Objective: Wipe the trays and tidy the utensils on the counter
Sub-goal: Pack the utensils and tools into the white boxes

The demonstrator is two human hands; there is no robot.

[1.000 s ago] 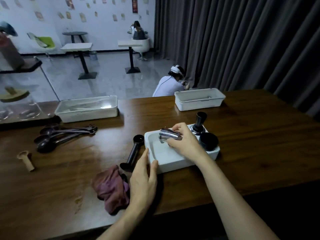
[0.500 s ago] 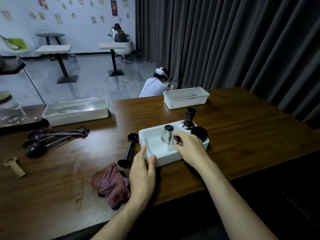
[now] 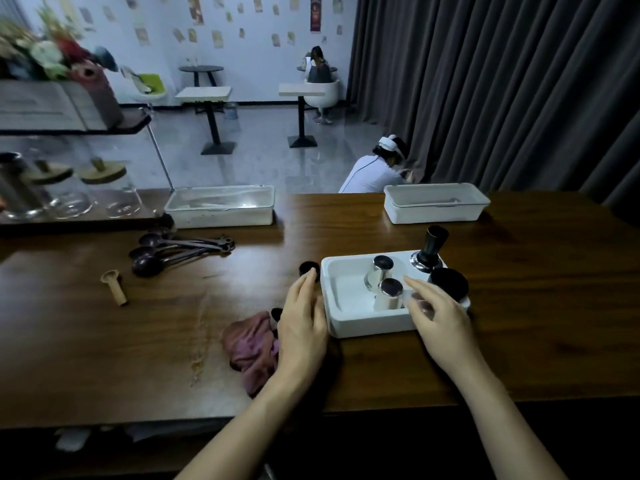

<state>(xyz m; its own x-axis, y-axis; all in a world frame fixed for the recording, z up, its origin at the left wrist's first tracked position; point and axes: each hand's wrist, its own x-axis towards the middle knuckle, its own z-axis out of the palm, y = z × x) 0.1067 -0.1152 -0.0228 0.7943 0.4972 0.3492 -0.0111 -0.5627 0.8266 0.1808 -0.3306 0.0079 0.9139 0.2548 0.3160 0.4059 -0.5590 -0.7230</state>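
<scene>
A white tray [image 3: 349, 325] sits near the front of the wooden counter [image 3: 519, 306]. Two steel cups [image 3: 388, 296] stand upright in it, with a black tamper [image 3: 431, 249] and a black round lid [image 3: 448, 280] at its right end. My right hand [image 3: 440, 320] hovers at the tray's front right, fingers apart, just off the nearer cup. My left hand [image 3: 301, 320] rests flat beside the tray's left wall, covering most of a black double-ended scoop [image 3: 308, 267]. A crumpled mauve cloth [image 3: 251, 346] lies left of that hand.
Black measuring spoons [image 3: 173, 249] and a small wooden scoop [image 3: 116, 289] lie at the left. Two more white trays [image 3: 221, 206] [image 3: 434, 202] stand along the far edge. Glass jars [image 3: 104, 188] sit on a shelf at far left. A person [image 3: 377, 168] crouches beyond the counter.
My right hand stood the steel cup upright in the tray beside the other cup and let go of it. My left hand stayed by the tray's left side.
</scene>
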